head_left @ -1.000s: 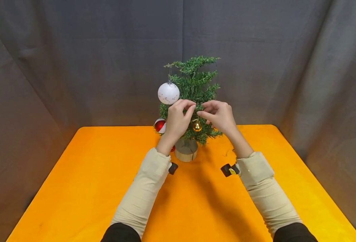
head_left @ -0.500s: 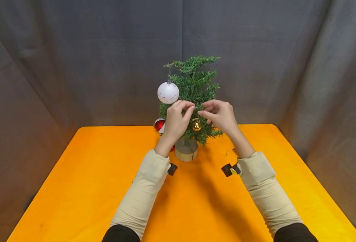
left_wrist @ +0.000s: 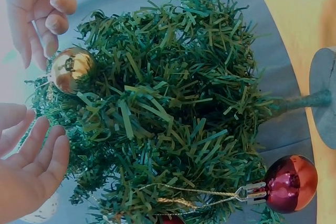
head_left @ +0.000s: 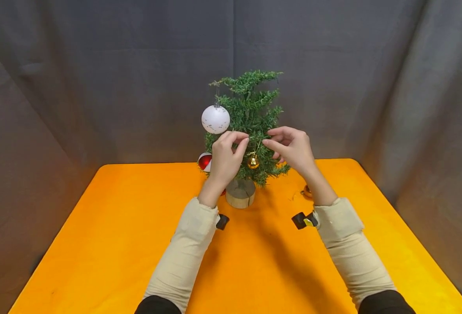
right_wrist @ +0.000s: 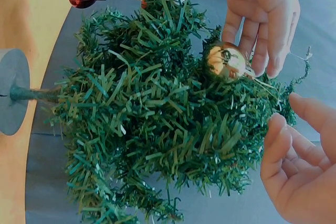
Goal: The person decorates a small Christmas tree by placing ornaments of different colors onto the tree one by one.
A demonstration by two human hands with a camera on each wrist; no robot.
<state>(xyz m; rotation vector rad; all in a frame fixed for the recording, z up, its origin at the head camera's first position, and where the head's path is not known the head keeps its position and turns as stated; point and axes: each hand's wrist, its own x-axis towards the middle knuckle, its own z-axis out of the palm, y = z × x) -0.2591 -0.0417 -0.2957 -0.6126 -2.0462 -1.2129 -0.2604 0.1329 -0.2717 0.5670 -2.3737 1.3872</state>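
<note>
A small green artificial Christmas tree (head_left: 254,109) stands on a round wooden base (head_left: 240,194). On its front hangs a shiny gold bauble (head_left: 253,162) by a thin gold string, between my hands. My left hand (head_left: 227,159) is left of it, thumb and forefinger tips close together by the branches; nothing shows clearly between them. To the right, my right hand (head_left: 295,150) has thumb and forefinger apart, with loosely bent fingers and no object in them. Both wrist views show the gold bauble (right_wrist: 227,60) against the branches beside the left fingers.
A white bauble (head_left: 215,119) hangs upper left on the tree, with a red-and-white bauble (head_left: 205,162) lower down. A red bauble (left_wrist: 290,184) dangles low. Another bauble (head_left: 306,192) lies on the orange table (head_left: 137,244), partly behind my right forearm. Grey curtains (head_left: 156,87) surround the table.
My right hand has drawn away to the right, widening the gap between the hands. My left hand has shifted slightly left. The gold bauble stays hanging, and more of the bauble on the table shows.
</note>
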